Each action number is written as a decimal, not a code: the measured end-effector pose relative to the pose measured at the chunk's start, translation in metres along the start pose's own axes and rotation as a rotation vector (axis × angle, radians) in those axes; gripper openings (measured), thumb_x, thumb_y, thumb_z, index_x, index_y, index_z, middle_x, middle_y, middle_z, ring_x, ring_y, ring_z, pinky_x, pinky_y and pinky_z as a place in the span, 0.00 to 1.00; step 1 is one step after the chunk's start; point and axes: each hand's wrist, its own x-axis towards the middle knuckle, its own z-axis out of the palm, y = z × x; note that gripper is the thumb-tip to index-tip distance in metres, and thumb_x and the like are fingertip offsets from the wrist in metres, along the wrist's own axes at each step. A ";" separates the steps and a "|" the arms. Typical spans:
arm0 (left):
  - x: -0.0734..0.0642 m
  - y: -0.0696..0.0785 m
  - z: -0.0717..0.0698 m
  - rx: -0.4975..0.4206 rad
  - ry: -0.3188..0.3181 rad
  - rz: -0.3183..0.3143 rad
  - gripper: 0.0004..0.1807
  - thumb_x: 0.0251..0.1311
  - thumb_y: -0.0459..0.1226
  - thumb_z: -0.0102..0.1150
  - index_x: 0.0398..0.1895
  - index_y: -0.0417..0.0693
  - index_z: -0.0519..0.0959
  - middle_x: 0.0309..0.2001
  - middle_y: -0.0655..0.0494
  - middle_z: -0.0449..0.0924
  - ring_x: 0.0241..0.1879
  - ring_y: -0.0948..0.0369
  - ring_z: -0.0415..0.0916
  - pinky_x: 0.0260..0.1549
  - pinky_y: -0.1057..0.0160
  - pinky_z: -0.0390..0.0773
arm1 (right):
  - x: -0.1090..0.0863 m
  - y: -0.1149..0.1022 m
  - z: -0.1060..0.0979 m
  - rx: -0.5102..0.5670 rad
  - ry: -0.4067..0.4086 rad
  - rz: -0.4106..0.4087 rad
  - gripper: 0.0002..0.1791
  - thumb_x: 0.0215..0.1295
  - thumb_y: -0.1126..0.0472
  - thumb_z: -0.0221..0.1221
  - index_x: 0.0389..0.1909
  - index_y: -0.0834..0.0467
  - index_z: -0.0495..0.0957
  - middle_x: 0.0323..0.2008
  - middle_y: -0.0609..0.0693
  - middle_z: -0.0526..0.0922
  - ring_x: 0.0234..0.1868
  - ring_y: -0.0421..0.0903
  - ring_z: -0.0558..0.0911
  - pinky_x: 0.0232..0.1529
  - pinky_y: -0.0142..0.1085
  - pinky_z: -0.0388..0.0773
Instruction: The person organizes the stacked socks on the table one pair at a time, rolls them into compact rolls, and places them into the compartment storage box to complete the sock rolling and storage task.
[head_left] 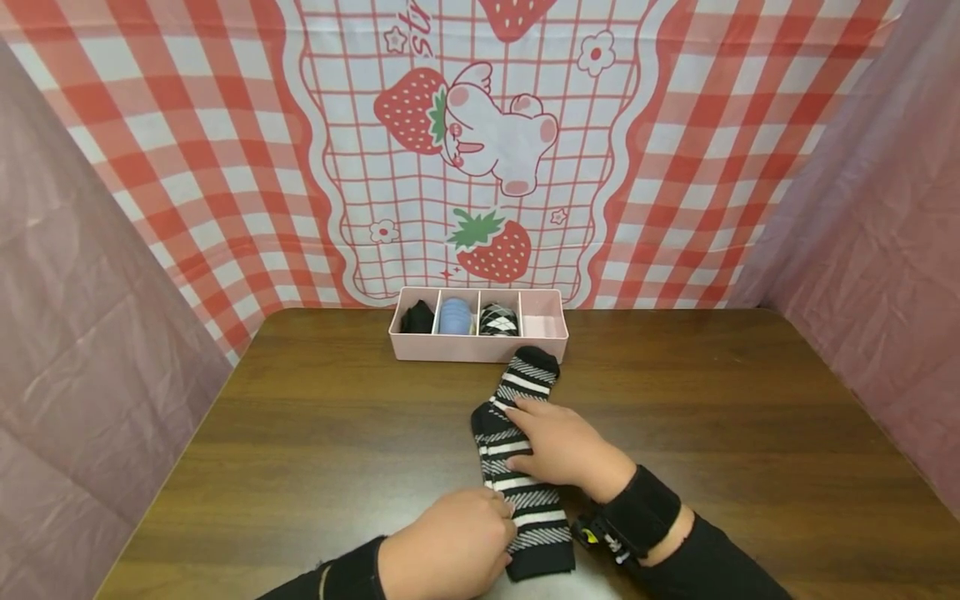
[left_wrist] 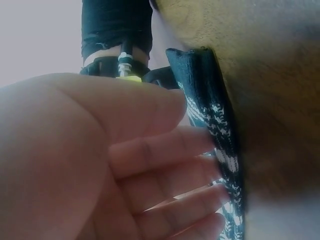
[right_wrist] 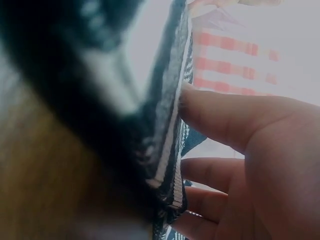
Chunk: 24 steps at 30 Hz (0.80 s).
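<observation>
A long black sock (head_left: 525,500) with white and grey stripes lies flat on the table, its toe reaching the front of the pink box. My right hand (head_left: 562,442) rests on its middle with fingers spread out. In the right wrist view, the thumb and fingertips of that hand touch the sock (right_wrist: 172,150), whose edge shows stacked layers. Beside the lower leg part is my left hand (head_left: 453,542), its fingertips at the left edge. The left wrist view shows those fingers only slightly bent, tips against the sock (left_wrist: 220,115).
The pink divided box (head_left: 450,348) stands at the table's back edge. From left, its compartments hold a black bundle (head_left: 417,317), a blue roll (head_left: 455,317) and a black-and-white patterned roll (head_left: 498,319). A checked strawberry cloth (head_left: 495,108) hangs behind the wooden table (head_left: 315,433).
</observation>
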 end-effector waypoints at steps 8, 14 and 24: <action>-0.008 -0.002 0.004 0.038 0.028 -0.013 0.07 0.62 0.45 0.69 0.34 0.53 0.87 0.34 0.66 0.81 0.37 0.68 0.77 0.43 0.67 0.78 | 0.004 -0.005 0.001 -0.002 -0.002 -0.003 0.40 0.63 0.44 0.70 0.72 0.59 0.73 0.73 0.58 0.69 0.72 0.58 0.69 0.70 0.54 0.64; -0.012 -0.005 0.000 0.036 0.004 -0.035 0.08 0.63 0.45 0.68 0.35 0.51 0.87 0.35 0.65 0.81 0.38 0.67 0.77 0.45 0.66 0.78 | 0.007 -0.010 0.000 -0.022 -0.003 -0.018 0.40 0.65 0.43 0.68 0.73 0.59 0.71 0.73 0.58 0.68 0.73 0.57 0.68 0.70 0.54 0.64; -0.014 -0.006 -0.001 -0.005 -0.003 -0.036 0.07 0.63 0.45 0.69 0.35 0.52 0.88 0.35 0.66 0.82 0.38 0.68 0.78 0.43 0.67 0.78 | -0.005 -0.002 0.003 0.054 0.013 -0.110 0.44 0.67 0.44 0.67 0.79 0.56 0.63 0.76 0.58 0.64 0.73 0.58 0.67 0.70 0.55 0.65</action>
